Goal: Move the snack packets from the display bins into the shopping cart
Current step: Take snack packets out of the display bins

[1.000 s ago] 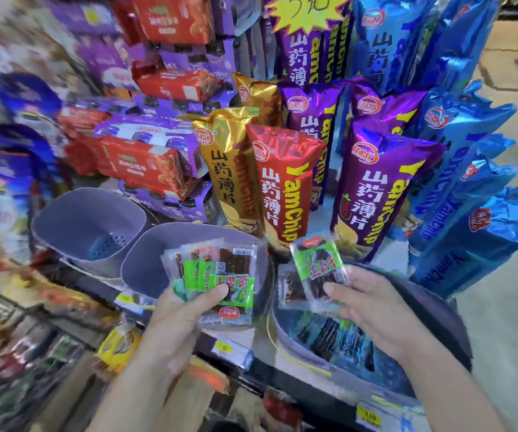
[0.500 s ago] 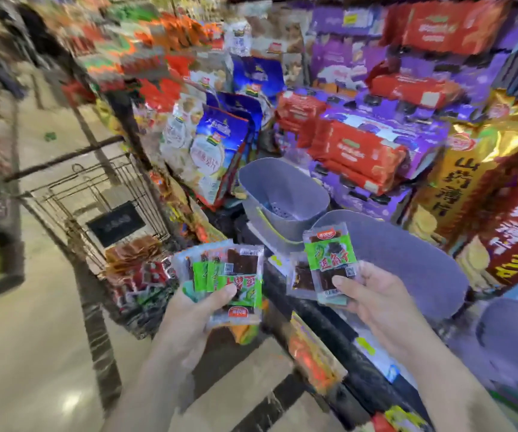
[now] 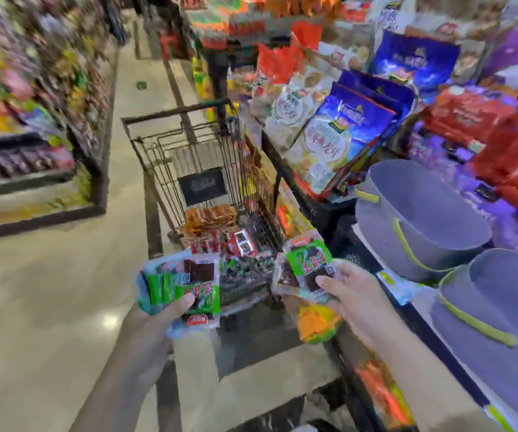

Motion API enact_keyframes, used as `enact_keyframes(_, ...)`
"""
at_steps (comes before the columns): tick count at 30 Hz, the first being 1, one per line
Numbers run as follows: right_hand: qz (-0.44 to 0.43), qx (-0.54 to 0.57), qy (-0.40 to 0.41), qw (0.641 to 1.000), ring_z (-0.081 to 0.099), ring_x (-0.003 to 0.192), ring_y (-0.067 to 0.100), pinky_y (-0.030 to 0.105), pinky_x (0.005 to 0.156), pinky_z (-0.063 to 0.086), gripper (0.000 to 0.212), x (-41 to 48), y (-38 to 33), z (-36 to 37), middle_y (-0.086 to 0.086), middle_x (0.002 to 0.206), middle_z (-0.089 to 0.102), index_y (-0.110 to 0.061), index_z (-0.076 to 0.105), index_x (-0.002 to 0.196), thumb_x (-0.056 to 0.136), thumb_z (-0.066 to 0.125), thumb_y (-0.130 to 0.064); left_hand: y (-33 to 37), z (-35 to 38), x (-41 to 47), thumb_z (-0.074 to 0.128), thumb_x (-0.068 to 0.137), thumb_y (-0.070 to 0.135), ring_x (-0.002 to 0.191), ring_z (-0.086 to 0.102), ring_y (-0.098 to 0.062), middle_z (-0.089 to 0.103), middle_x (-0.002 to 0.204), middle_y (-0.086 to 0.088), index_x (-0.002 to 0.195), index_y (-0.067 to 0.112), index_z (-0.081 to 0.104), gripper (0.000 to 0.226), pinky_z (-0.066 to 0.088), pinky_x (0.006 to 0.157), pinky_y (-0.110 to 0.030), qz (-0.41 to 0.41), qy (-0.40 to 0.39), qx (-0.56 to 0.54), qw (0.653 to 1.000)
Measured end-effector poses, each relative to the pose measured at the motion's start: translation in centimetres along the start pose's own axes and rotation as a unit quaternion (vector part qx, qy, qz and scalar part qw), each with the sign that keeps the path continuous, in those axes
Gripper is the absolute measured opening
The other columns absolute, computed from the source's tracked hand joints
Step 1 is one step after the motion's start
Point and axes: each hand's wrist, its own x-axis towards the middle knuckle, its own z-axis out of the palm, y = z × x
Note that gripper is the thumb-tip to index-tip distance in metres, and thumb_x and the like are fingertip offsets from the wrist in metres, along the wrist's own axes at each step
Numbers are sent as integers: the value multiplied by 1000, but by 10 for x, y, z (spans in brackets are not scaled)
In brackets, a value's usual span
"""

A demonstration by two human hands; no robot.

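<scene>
My left grip [image 3: 158, 316] is curled round a fanned stack of green-and-clear snack packets [image 3: 189, 282], with the thumb pressed across the front and the fingers behind. My right grip [image 3: 354, 294] pinches a smaller bunch of packets [image 3: 307, 266], at least 2, thumb on the dark window of the front one. I hold both bunches in the air side by side, apart from each other, just short of the near end of the shopping cart [image 3: 176, 115].

The cart stands on the aisle floor [image 3: 49, 307] beside the display shelf. Inside it lie orange packets [image 3: 211, 218] at the far end and red and dark ones [image 3: 236, 241] nearer me. To my right, 2 grey bins [image 3: 422, 213] with yellow-green trim sit on the display, below leaning blue bags [image 3: 345, 129]. The picture is blurred, so I cannot read the labels.
</scene>
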Motion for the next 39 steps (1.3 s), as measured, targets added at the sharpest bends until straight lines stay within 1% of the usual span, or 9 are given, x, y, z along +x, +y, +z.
enact_keyframes(3,20,1,-18,1000,73,99,20,29,71,61,22,41,3,18,18,117,73,-13,73,109,96,64,2,7,-9,21,80,77,10,105,77,-38,77,121,-17,125,8,73,49,65,85,-52,8,15,5,1000)
enact_keyframes(8,58,-19,-23,998,63,127,30,42,85,62,45,121,13,42,18,148,53,-5,57,140,97,68,-5,20,-2,69,89,60,19,107,77,-33,79,120,-11,129,9,69,72,55,101,-55,5,59,22,998)
enact_keyframes(13,90,-9,-70,993,70,116,26,42,85,62,36,212,15,63,9,135,66,-12,64,135,100,64,-6,31,11,141,85,69,14,111,76,-34,78,122,-13,131,8,67,65,58,98,-53,-5,94,24,995)
enact_keyframes(18,130,-42,-86,987,75,104,26,45,85,63,24,305,11,76,7,116,76,-20,72,118,100,63,-7,33,28,218,86,71,13,100,79,-29,80,115,-11,123,10,72,54,66,70,-33,-32,127,27,991)
enact_keyframes(23,165,-100,-80,978,77,96,25,54,89,61,18,378,21,78,6,108,77,-25,75,111,101,64,-15,6,38,292,87,79,11,103,79,-23,81,114,-6,120,15,74,43,64,69,-26,-84,143,48,985)
enact_keyframes(29,205,-175,-60,961,78,90,18,31,68,64,23,427,55,78,7,107,78,-28,76,84,101,66,-16,-46,30,358,97,67,24,102,79,-20,82,108,-1,117,20,75,55,59,93,-40,-201,163,87,962)
enact_keyframes(33,180,-368,-105,906,70,79,22,35,75,61,8,460,87,71,-6,81,59,-26,72,102,101,65,-24,-91,19,397,97,71,16,86,80,-10,83,99,3,112,20,73,48,63,67,-23,-259,176,89,945)
enact_keyframes(36,172,-493,-195,830,50,61,5,13,48,38,18,489,109,67,-12,85,55,-27,68,117,101,64,-20,-117,17,419,101,59,29,113,75,-24,76,128,-6,143,15,59,95,49,114,-50,-317,161,99,929)
enact_keyframes(39,190,-537,-276,774,58,93,3,11,70,42,36,514,130,64,-13,116,61,-29,64,128,100,62,-7,-145,18,439,101,57,39,135,61,-34,54,156,-11,158,21,42,118,29,124,-63,-346,156,113,918)
